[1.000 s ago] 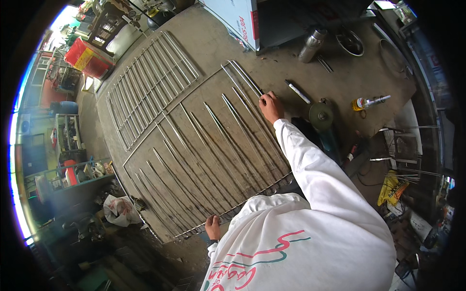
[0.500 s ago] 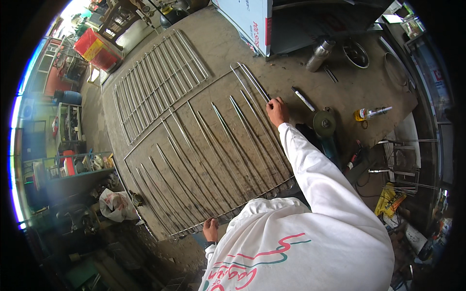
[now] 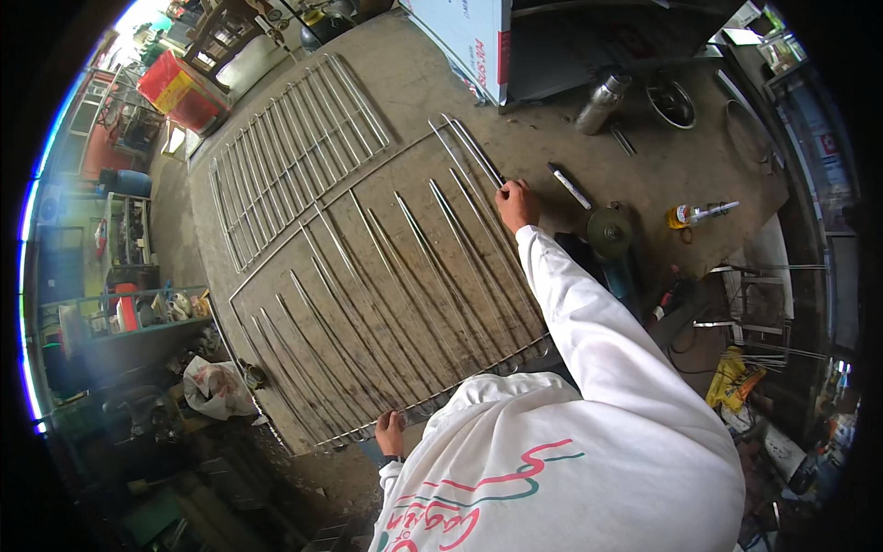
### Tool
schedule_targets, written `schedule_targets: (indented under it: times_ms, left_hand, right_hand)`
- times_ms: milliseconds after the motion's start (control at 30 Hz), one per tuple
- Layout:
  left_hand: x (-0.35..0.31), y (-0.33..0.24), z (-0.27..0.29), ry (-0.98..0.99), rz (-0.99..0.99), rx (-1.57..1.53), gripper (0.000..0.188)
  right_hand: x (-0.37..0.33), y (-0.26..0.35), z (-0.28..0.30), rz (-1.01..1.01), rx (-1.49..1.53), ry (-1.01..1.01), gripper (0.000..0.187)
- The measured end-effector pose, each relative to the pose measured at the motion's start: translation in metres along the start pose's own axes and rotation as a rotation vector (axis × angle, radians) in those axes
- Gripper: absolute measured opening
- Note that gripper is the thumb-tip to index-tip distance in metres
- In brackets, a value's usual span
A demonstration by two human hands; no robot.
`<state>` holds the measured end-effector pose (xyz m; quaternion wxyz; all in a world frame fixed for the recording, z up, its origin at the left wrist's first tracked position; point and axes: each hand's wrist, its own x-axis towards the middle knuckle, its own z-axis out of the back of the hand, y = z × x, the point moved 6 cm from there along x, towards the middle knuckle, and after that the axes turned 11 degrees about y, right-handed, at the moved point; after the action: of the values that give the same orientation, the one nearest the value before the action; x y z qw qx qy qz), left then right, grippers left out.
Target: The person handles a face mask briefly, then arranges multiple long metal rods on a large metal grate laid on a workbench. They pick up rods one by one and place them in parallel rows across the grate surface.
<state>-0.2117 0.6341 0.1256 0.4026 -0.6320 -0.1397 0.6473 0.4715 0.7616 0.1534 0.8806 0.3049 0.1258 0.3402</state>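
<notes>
Table: grey-brown top, smudged.
Wire rack: flat, toward far left corner.
Rods: spaced row, reaching near edge.
Marker: right of rods.
Grinder: beside marker, toward near edge.
Bottle: yellow contents, right of grinder.
Steel flask, bowl: farther from near edge.

Hands: exact grip too small to tell; white shirt cut off by lower edge.
</notes>
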Motion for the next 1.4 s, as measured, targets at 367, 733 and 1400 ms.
schedule_targets:
  times_ms: [367, 733, 1400]
  left_hand:
    - [-0.007, -0.007, -0.012, -0.054, -0.101, 0.052, 0.025]
    - [0.021, -0.071, -0.066, 0.119, -0.303, 0.142, 0.026]
    - [-0.104, -0.437, -0.305, 0.379, -1.361, 0.388, 0.065]
  right_hand:
    - [-0.157, -0.010, 0.080, 0.387, 0.088, 0.624, 0.015]
    - [-0.326, -0.061, 0.089, 0.298, -0.178, 0.768, 0.016]
    - [-0.150, 0.277, 0.328, 0.975, 0.298, -0.243, 0.015]
